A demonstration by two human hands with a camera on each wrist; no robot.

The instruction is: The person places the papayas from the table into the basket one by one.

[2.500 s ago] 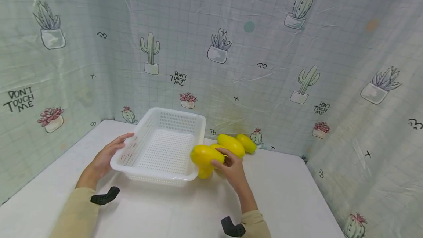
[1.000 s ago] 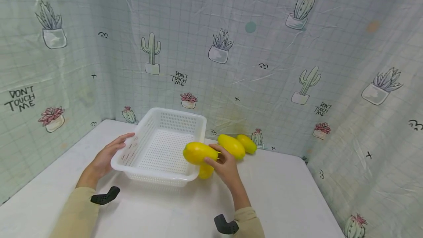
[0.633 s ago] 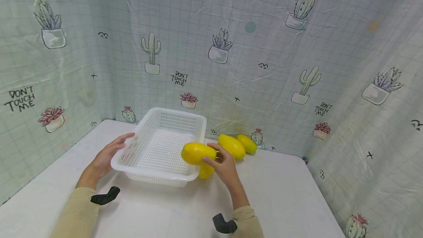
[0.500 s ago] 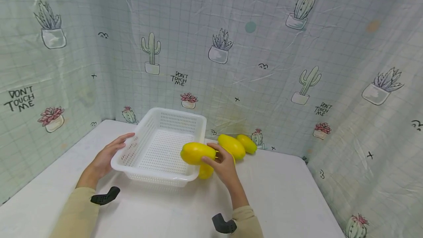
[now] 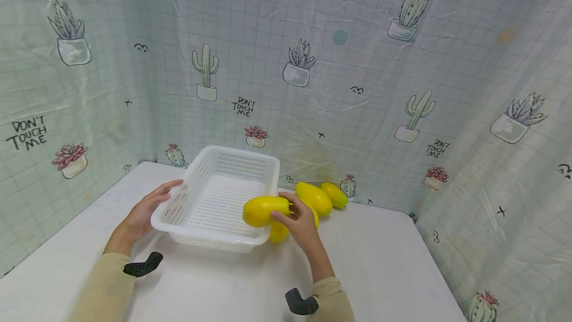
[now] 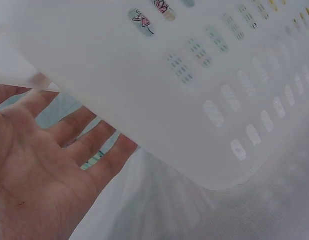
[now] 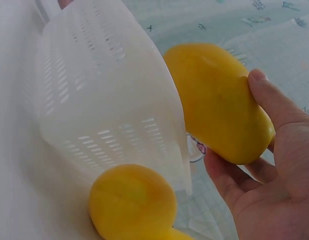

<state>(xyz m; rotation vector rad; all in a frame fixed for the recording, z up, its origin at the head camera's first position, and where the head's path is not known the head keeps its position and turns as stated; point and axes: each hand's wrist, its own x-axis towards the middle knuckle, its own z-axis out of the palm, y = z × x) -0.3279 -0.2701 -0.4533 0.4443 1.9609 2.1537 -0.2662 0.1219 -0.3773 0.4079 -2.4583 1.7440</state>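
In the head view, my right hand (image 5: 298, 220) grips a long yellow papaya (image 5: 262, 211) by its right end. The papaya is held at the right rim of a white plastic basket (image 5: 214, 237), partly over its opening. The right wrist view has the thumb on one side of the papaya (image 7: 214, 100) and fingers on the other. My left hand (image 5: 140, 215) touches the basket's left side with fairly straight fingers. In the left wrist view, its fingertips are hidden behind the basket wall (image 6: 119, 75). No fruit shows on the visible basket floor.
A yellow fruit (image 5: 279, 233) lies against the basket's front right corner. Behind the right hand, more yellow fruits (image 5: 314, 199) lie near the patterned curtain (image 5: 339, 153), with the farthest fruit (image 5: 334, 195) close to it. All rest on the white table (image 5: 375, 257).
The right hand has carried the papaya left to the basket's rim. Over the last half second, the papaya has dipped slightly. The left hand and basket stay put.
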